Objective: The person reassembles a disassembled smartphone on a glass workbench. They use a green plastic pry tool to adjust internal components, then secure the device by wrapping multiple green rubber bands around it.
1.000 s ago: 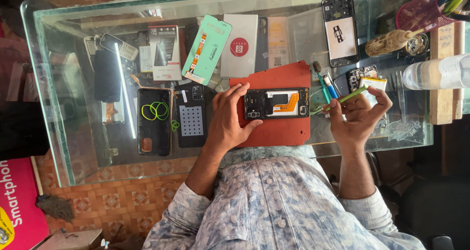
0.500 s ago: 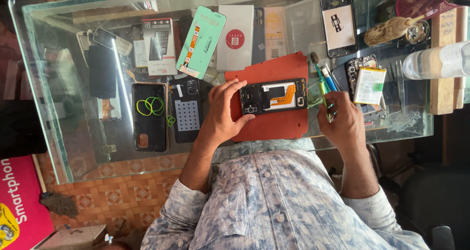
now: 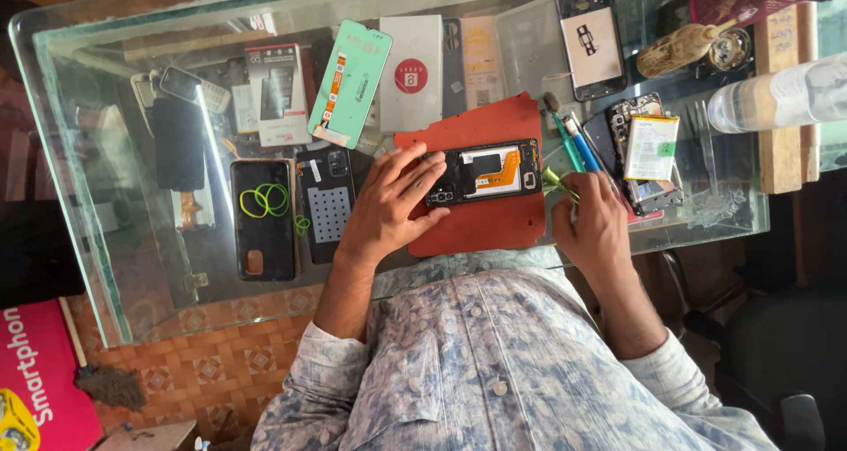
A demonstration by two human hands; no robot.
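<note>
An opened phone [image 3: 483, 172], black frame with an orange flex cable showing, lies on a red mat [image 3: 481, 226] on the glass table [image 3: 106, 266]. My left hand [image 3: 388, 206] rests on the phone's left end, fingers spread over its edge and thumb below it. My right hand [image 3: 598, 230] sits just right of the phone, closed around a thin green tool [image 3: 558, 184] whose tip points at the phone's right end.
A mint-green phone back cover [image 3: 349, 84], a white box [image 3: 410, 73] and several phones and cases lie left of the mat. Screwdrivers [image 3: 572, 142], a battery on another open phone [image 3: 651, 147], a clear bottle [image 3: 776, 98] and a wooden block [image 3: 780, 142] lie to the right.
My right hand has come down and left from beside the battery to the phone's right end, still gripping the green tool. My left hand stays on the phone.
</note>
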